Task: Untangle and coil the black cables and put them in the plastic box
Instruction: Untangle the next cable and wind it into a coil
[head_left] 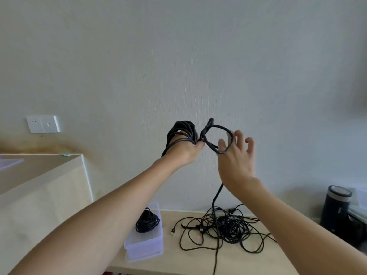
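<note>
The pale wooden surface [194, 262] runs along the wall, its front edge cut off by the frame. Near its back edge lies the loose tangle of black cables [228, 227], with one strand rising from it towards the hands. At the left edge stands the clear plastic box [145, 247], open-topped and close enough to drop bundles in. One finished coil [148, 222] already lies at its far end. A dark cylinder [335, 207] stands towards the right edge, partly out of focus. Both arms are raised well above the surface, probably so the hanging strand pulls free of the knot. The left hand [186, 151] serves as a spool: a thick coil [181, 130] is wound round it and hides its fingers, which seem to clamp the turns. The right hand [236, 155] has its fingers spread, and a fresh loop [216, 135] is hooked over the thumb, ready to lay on. A small plug [173, 232] lies beside the tangle; its type is unclear.
</note>
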Motion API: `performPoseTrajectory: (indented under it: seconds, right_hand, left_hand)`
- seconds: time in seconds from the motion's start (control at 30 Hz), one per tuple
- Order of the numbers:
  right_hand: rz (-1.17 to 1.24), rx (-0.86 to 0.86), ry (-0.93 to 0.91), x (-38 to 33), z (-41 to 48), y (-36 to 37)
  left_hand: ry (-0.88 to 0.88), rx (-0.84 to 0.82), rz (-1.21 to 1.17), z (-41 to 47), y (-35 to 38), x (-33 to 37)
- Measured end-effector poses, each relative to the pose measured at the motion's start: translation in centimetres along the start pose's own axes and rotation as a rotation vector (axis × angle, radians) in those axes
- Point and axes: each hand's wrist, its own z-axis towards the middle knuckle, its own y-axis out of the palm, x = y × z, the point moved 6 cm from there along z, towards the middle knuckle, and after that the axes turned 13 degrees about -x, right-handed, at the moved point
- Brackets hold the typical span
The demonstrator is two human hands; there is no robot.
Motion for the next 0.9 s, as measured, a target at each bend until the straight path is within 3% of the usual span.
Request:
performPoseTrajectory:
  seconds: [0.07, 0.17, 0.2, 0.3, 0.43, 0.5, 0.6, 0.73, 0.83, 0.9]
  right_hand:
    - [0.138, -0.007, -0.056, -1.6, -0.3, -0.1]
    - [0.840, -0.015, -0.043, -2.9, -0.5, -1.0]
    - [0.969, -0.045, -0.010, -3.2, -0.5, -0.9]
    - [1.024, 0.008, -0.005, -3.2, -1.5, -1.4]
    - [1.226, -0.127, -0.223, -4.1, -3.8, -2.6]
    - [1.430, -0.178, -0.327, -4.3, -5.3, -3.3]
    - [1.816, -0.282, -0.279, -2.3, -6.6, -2.5]
    - [1.820, -0.420, 0.044, 1.2, -5.8, 0.9]
    - [1.840, -0.558, 0.139, 0.5, -4.4, 1.3]
    - [1.762, -0.549, 0.153, -0.5, -3.6, 0.6]
  left_hand:
    - [0.062, 0.010, 0.077, -0.1, 0.1, 1.0]
    - [0.039, -0.017, 0.141, 0.0, 0.3, 1.1]
    - [0.011, -0.021, 0.157, 0.0, 0.3, 0.9]
    - [-0.068, 0.009, 0.178, 0.1, 0.0, -0.3]
    - [-0.162, 0.069, 0.189, 0.0, -0.5, -2.8]
    - [-0.116, 0.109, 0.114, -0.5, -0.8, -3.6]
    - [-0.187, 0.163, 0.091, -1.1, -1.8, -5.2]
    - [-0.307, 0.003, 0.211, -1.7, -1.4, -5.5]
    - [-0.170, 0.061, 0.333, -1.3, -0.7, -4.5]
    - [-0.116, 0.044, 0.400, -1.1, 0.0, -3.6]
